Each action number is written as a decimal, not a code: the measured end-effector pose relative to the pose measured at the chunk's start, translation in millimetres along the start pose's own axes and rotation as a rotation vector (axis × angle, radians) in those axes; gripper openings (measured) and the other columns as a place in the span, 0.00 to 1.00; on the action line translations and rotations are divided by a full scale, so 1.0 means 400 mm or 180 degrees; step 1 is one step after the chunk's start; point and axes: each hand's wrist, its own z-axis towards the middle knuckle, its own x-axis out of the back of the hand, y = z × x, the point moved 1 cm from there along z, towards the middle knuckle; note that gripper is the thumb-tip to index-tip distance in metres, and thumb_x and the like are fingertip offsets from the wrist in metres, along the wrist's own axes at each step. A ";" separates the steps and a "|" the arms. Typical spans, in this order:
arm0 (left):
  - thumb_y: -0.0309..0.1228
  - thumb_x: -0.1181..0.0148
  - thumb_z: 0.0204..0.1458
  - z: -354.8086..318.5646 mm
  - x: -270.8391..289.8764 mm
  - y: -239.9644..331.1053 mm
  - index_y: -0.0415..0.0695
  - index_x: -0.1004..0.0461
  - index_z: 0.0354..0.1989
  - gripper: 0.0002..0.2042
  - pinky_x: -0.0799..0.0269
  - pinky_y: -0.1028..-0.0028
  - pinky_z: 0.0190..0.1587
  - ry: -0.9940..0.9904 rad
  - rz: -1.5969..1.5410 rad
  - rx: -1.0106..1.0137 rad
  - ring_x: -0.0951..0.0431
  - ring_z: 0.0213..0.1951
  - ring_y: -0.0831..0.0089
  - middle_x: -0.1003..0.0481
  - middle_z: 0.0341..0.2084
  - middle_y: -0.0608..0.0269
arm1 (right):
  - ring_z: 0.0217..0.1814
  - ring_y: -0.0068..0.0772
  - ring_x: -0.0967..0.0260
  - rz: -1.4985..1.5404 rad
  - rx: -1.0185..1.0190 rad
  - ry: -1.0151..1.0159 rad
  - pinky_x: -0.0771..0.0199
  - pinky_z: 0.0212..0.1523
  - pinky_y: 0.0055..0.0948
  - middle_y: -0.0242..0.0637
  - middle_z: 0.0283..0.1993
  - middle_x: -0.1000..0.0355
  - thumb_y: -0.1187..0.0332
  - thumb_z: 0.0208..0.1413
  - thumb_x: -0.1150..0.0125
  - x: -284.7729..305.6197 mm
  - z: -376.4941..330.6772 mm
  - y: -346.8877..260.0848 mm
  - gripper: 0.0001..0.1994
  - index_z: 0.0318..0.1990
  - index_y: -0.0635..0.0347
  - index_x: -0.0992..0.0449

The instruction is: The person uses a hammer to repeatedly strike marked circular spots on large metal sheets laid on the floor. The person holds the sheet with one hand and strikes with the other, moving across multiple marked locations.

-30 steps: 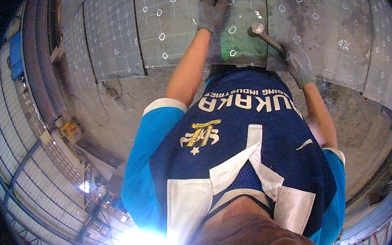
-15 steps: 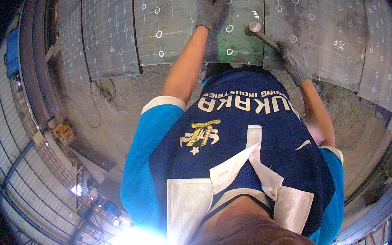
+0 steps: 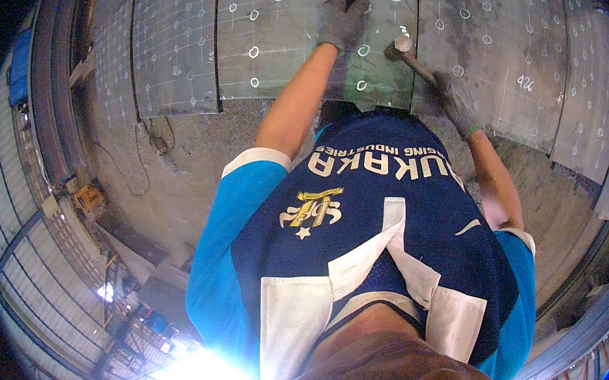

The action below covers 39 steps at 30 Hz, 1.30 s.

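Note:
My left hand (image 3: pixel 343 24), in a grey work glove, is closed over a dark steel plate (image 3: pixel 293 66) marked with white chalk lines and circles. The fingers curl together at the top, and whatever they grip is hidden. To the right, my right hand (image 3: pixel 457 106), gloved in the same grey, is wrapped round the handle of a hammer (image 3: pixel 421 70). The hammer's head, with its worn, shiny face, is over the plate near the seam with the neighbouring plate, apart from my left hand.
More chalk-marked steel plates lie to the left (image 3: pixel 175 56) and right (image 3: pixel 497 62), with dark gaps between them. Nearer is a rough dirt floor (image 3: pixel 199 152). A thin cable (image 3: pixel 152 148) lies there, and a yellow machine (image 3: pixel 89 196) stands at the left beside long steel beams (image 3: pixel 52 95).
The plates and my left hand appear slightly lower and further right in the picture. The hammer also sits a little further right, still in my right hand; my left hand stays closed.

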 end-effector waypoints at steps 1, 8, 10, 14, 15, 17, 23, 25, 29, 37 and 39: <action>0.46 0.38 0.57 0.000 -0.002 0.015 0.41 0.20 0.41 0.18 0.24 0.54 0.45 -0.0005 0.0071 -0.0033 0.17 0.40 0.46 0.18 0.37 0.45 | 0.45 0.51 0.22 0.0124 0.0079 0.0258 0.26 0.45 0.48 0.50 0.44 0.21 0.62 0.69 0.54 -0.009 0.004 0.012 0.17 0.55 0.58 0.23; 0.46 0.40 0.58 -0.010 -0.039 -0.053 0.43 0.20 0.42 0.17 0.24 0.55 0.46 -0.0028 -0.0275 0.0092 0.19 0.42 0.45 0.18 0.38 0.47 | 0.54 0.48 0.28 0.0525 -0.0506 -0.0047 0.29 0.55 0.47 0.49 0.54 0.25 0.67 0.69 0.51 0.340 0.287 -0.278 0.18 0.64 0.57 0.29; 0.45 0.40 0.59 -0.006 -0.046 -0.040 0.43 0.20 0.42 0.17 0.24 0.56 0.46 -0.0082 -0.0425 -0.0019 0.19 0.42 0.45 0.19 0.38 0.46 | 0.52 0.45 0.28 0.0459 -0.0303 0.0387 0.29 0.54 0.45 0.48 0.51 0.25 0.68 0.69 0.49 0.358 0.327 -0.280 0.18 0.63 0.58 0.30; 0.44 0.42 0.60 -0.006 -0.054 -0.032 0.43 0.20 0.45 0.17 0.24 0.55 0.47 -0.0156 -0.0346 -0.0164 0.19 0.43 0.45 0.19 0.41 0.46 | 0.46 0.40 0.27 0.0308 0.0927 0.1568 0.26 0.48 0.41 0.47 0.44 0.25 0.69 0.68 0.47 0.205 0.358 -0.137 0.14 0.58 0.62 0.28; 0.44 0.42 0.60 -0.004 -0.049 -0.032 0.43 0.20 0.45 0.17 0.24 0.55 0.47 -0.0220 -0.0333 -0.0151 0.19 0.44 0.45 0.19 0.41 0.45 | 0.49 0.42 0.27 0.0417 0.0906 0.1142 0.27 0.51 0.41 0.49 0.47 0.26 0.70 0.67 0.47 0.200 0.363 -0.129 0.14 0.58 0.63 0.28; 0.44 0.42 0.61 -0.020 -0.035 -0.034 0.43 0.20 0.46 0.18 0.24 0.56 0.47 -0.0296 -0.0071 -0.0061 0.19 0.43 0.46 0.19 0.41 0.46 | 0.52 0.46 0.28 0.0013 0.0338 -0.0196 0.27 0.53 0.41 0.53 0.50 0.27 0.71 0.67 0.46 0.211 0.352 -0.136 0.14 0.57 0.65 0.28; 0.38 0.34 0.56 -0.029 -0.002 0.017 0.42 0.20 0.46 0.15 0.23 0.65 0.43 -0.0051 -0.0667 0.0184 0.18 0.36 0.64 0.17 0.33 0.56 | 0.45 0.58 0.25 0.0361 0.0169 0.0358 0.28 0.43 0.51 0.56 0.48 0.24 0.59 0.71 0.51 0.013 0.166 0.083 0.17 0.56 0.62 0.26; 0.37 0.32 0.53 0.011 0.000 -0.067 0.42 0.19 0.44 0.15 0.23 0.66 0.43 0.0720 -0.0982 -0.0266 0.19 0.36 0.66 0.17 0.33 0.57 | 0.49 0.62 0.25 0.0216 -0.0204 -0.0110 0.27 0.47 0.54 0.56 0.52 0.24 0.55 0.73 0.56 0.047 0.133 0.032 0.20 0.56 0.58 0.25; 0.41 0.34 0.56 0.084 0.040 -0.151 0.44 0.18 0.42 0.13 0.24 0.63 0.51 0.0706 -0.1122 0.0223 0.19 0.44 0.59 0.19 0.42 0.53 | 0.49 0.57 0.24 0.0123 -0.0860 -0.0607 0.27 0.47 0.49 0.52 0.49 0.22 0.63 0.68 0.52 0.069 0.057 0.007 0.16 0.58 0.57 0.26; 0.49 0.33 0.53 0.115 0.085 -0.128 0.40 0.17 0.43 0.22 0.24 0.63 0.53 0.0624 0.0196 0.0106 0.17 0.47 0.59 0.17 0.45 0.52 | 0.59 0.54 0.28 -0.0628 -0.0329 -0.0691 0.30 0.58 0.50 0.50 0.58 0.25 0.68 0.66 0.54 0.099 0.046 -0.065 0.18 0.60 0.56 0.26; 0.49 0.34 0.53 0.116 0.081 -0.138 0.40 0.16 0.42 0.22 0.24 0.63 0.54 0.0693 0.0287 -0.0049 0.16 0.46 0.58 0.16 0.44 0.52 | 0.58 0.55 0.28 -0.0553 -0.0420 -0.0750 0.30 0.58 0.50 0.50 0.57 0.24 0.68 0.65 0.54 0.111 0.053 -0.077 0.18 0.60 0.57 0.26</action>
